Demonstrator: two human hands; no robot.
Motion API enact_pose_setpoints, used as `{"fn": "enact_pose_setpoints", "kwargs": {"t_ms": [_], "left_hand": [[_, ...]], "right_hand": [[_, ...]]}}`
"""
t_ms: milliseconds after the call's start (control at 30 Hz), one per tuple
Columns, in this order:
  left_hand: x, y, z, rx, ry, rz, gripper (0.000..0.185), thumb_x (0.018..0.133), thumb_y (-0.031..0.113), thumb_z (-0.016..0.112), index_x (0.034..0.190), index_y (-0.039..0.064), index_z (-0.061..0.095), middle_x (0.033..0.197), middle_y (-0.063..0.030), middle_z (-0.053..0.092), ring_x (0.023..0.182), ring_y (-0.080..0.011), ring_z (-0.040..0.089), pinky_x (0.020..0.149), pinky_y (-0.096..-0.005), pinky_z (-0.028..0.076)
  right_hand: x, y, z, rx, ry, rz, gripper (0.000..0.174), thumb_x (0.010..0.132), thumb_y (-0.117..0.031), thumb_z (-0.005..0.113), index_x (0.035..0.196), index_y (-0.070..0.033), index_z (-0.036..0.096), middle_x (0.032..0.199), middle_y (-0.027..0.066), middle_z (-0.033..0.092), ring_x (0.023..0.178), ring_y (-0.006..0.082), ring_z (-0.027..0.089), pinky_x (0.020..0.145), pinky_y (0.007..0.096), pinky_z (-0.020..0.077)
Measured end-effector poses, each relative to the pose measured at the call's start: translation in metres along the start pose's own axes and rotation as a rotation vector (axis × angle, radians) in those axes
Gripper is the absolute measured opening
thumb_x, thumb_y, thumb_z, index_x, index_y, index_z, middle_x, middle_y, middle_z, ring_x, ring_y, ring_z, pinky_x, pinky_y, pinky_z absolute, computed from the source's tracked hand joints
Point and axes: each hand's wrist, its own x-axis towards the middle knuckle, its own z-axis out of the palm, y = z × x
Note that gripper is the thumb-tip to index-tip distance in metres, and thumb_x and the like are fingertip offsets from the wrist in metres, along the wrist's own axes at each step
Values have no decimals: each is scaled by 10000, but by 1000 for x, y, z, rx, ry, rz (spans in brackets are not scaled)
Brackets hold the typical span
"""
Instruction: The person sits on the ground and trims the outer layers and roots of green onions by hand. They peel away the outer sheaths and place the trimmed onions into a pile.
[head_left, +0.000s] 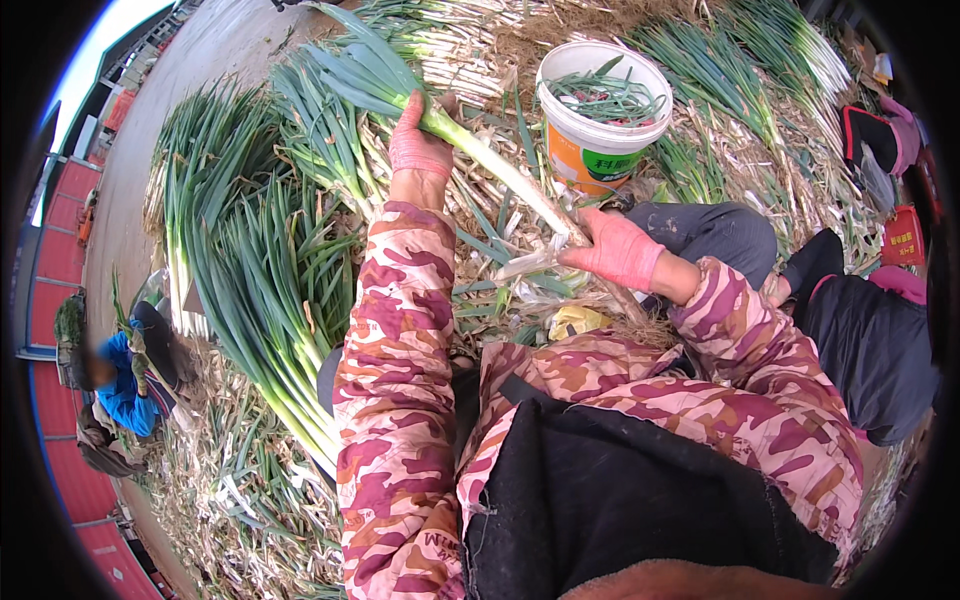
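Observation:
A long green onion lies diagonally in front of me, its leaves at the upper left and its roots near my lap. My left hand, its palm and fingers wrapped in pink material, is closed around the onion just below the leaves. Lower down, my right hand, likewise in pink, grips the stalk where a loose pale outer layer sticks out. Below that hand the brownish stalk ends in tangled roots. A pile of green onions rests on my left.
Beyond my hands stands a white bucket with green scraps inside. More onions and peeled layers cover the ground. A yellow wrapper lies near my lap. One person in blue sits far left; another in dark clothing is close on the right.

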Motion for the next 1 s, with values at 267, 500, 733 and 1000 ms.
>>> {"fn": "enact_pose_setpoints", "kwargs": {"t_ms": [267,500,733,1000], "left_hand": [[-51,63,75,67,-252,86,485,960,399,732,1285,52,637,1204,-114,688,1118,-293,628,1004,-439,496],[-73,114,37,54,-285,281,524,969,410,711,1328,38,619,1266,-107,679,1180,-306,617,1076,-454,470],[-53,148,3,77,27,493,470,994,463,643,1251,70,653,1186,-138,717,1069,-295,652,968,-445,507],[-53,201,-58,186,130,599,515,1034,520,555,1183,29,599,993,-138,689,698,-242,583,640,-380,493]], "right_hand": [[151,-153,-63,694,279,-429,533,946,-473,694,1164,13,714,901,116,738,752,210,692,719,353,553],[207,-203,-6,746,394,-405,444,990,-388,628,1001,42,741,894,191,743,782,239,699,765,387,537],[221,-149,85,872,229,-120,460,994,-407,565,945,29,706,841,201,704,781,335,667,778,430,520],[133,26,165,-439,-131,-219,394,972,-377,533,973,-44,743,1009,215,746,923,388,732,848,491,573]]}}
